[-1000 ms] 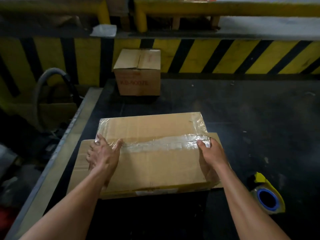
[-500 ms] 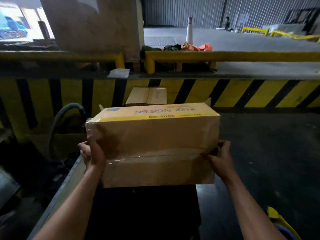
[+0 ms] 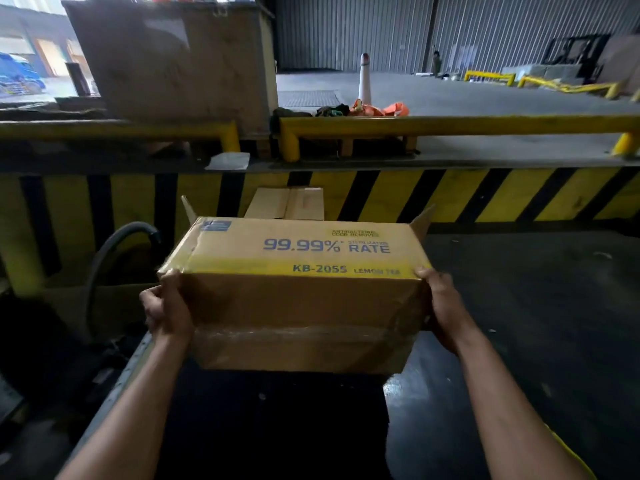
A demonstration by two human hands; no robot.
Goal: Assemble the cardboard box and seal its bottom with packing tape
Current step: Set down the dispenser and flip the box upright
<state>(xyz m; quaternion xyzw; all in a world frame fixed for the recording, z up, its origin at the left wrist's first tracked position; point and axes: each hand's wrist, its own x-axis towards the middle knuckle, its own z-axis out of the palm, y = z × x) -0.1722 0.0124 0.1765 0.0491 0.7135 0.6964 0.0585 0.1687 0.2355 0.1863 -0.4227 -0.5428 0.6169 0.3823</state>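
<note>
I hold a brown cardboard box (image 3: 298,296) in the air above the dark table (image 3: 540,306), tipped so its taped bottom faces me. A strip of clear packing tape (image 3: 301,332) runs across that face. A printed side with blue "99.99% RATE" lettering faces up. My left hand (image 3: 168,308) grips the left end and my right hand (image 3: 441,306) grips the right end. Open top flaps stick out on the far side. A yellow sliver of the tape dispenser (image 3: 571,453) shows behind my right forearm.
A second, smaller cardboard box (image 3: 287,204) stands behind the held one, against the yellow-and-black striped wall (image 3: 485,195). A grey hose (image 3: 117,244) curves at the left beside the table's metal edge (image 3: 114,379). Yellow rails (image 3: 450,123) run along the raised dock above.
The box was lying on the table with my hands pressing the tape ends. I lifted it and tipped it, and now it is turned further so the printed side faces up.
</note>
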